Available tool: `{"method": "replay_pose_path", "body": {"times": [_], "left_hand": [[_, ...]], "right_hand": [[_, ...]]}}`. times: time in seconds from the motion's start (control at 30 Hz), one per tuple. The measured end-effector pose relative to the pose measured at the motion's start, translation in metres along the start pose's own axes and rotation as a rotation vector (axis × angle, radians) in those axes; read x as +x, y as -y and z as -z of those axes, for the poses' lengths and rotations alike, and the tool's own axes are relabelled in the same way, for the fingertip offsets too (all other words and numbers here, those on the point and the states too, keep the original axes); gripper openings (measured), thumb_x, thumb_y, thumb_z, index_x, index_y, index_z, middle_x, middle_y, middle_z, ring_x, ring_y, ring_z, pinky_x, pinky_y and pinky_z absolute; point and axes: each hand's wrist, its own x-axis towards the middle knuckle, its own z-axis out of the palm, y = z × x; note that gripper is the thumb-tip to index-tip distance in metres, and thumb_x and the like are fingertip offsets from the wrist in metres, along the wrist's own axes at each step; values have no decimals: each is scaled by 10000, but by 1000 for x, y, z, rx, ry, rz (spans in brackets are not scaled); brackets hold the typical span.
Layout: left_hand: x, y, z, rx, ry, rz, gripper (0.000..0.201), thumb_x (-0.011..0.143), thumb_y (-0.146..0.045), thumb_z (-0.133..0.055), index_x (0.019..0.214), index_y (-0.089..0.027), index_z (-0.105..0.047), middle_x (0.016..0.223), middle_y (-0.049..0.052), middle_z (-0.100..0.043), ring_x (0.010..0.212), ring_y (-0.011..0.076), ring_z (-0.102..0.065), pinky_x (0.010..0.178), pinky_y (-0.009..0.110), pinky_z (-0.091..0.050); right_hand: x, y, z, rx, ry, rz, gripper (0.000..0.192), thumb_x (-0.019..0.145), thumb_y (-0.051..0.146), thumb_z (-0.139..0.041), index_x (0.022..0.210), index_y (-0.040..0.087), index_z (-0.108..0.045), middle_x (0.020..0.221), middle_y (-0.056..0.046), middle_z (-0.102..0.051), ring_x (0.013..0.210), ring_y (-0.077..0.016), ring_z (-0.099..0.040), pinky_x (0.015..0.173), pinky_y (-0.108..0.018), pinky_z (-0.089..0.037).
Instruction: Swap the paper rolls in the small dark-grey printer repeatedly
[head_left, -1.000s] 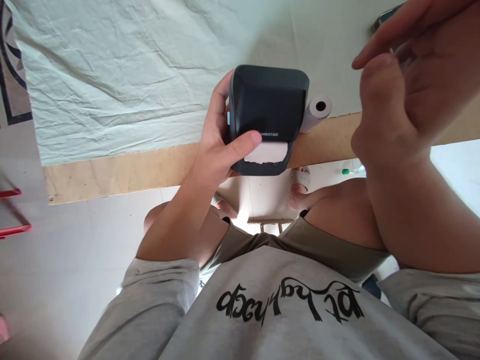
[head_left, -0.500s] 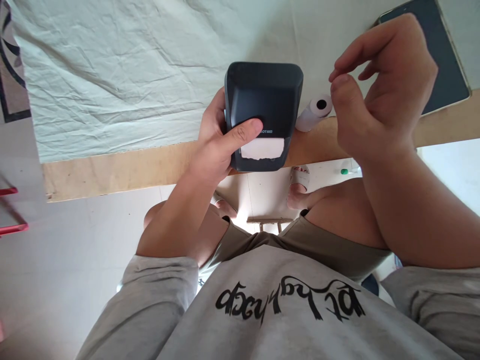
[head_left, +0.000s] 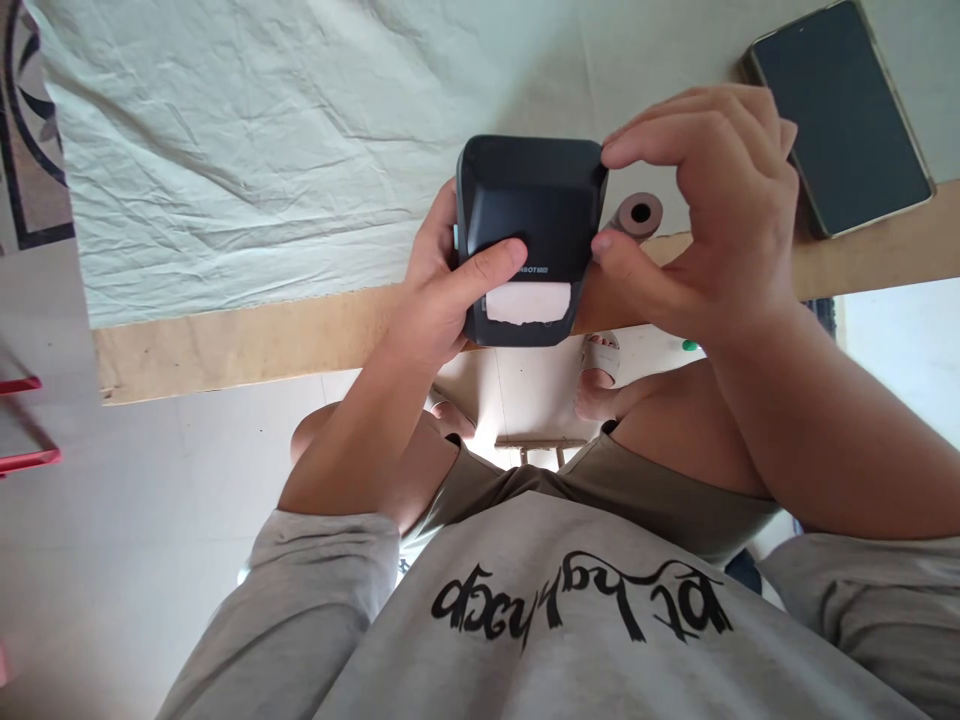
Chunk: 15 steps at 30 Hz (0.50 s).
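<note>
Right fingers: the right hand (head_left: 712,230) has come down from the air, where it hung a second ago with fingers loose and apart; now its forefinger tip sits on the printer's (head_left: 534,215) far right corner and its thumb presses the right side, so the fingers (head_left: 622,150) pinch that edge.
Left fingers: the left hand (head_left: 442,290) keeps its hold, wrapped round the printer's left side with the thumb laid across the front face just above the paper strip (head_left: 527,302).
Change: one-handed hold has become a two-handed one; the printer itself has barely shifted.
Meaning: judged from the grip, the right hand is now set to work on the printer's lid or edge while the left steadies it.
Printer: dark, boxy, held over the near edge of the counter (head_left: 247,335), the white strip showing at its slot.
Roll: a paper roll (head_left: 639,213) lies just behind the printer, partly hidden by the right hand.
Phone: a phone (head_left: 840,115) lies screen up to the right, apart from both hands.
Cloth: a creased pale cloth (head_left: 247,150) covers the counter.
</note>
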Motion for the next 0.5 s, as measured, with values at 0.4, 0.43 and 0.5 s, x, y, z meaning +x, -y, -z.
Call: {"method": "replay_pose_path", "body": {"times": [0.4,0.43,0.5], "left_hand": [[20,13,14,-42,252,-138,611,692,-682,-694,1228,-412,-579,1321,-51,-587,1357,319,-448,1070,439,-458],[23,14,16,-47,253,-144,586,684,-691,-689,1197,-420,-604,1306,-56,-604,1337,332,-449,1062,446,-457],[24,16,17,-85,177,-128,402,791,-612,-611,1134,-406,-644,1235,-43,-645,1305,335,-460,1053,468,-442]], "right_hand": [[-1,-5,1,-6,51,-112,375,916,556,-469,1201,318,-522,1241,-24,-659,1312,-245,-546,981,-490,-416],[-1,-5,1,4,46,-117,379,915,555,-470,1202,313,-521,1255,-24,-654,1321,-246,-539,986,-491,-409],[-1,-4,0,17,78,-127,401,911,545,-482,1231,305,-506,1310,-27,-626,1353,-249,-509,1014,-487,-388]]}}
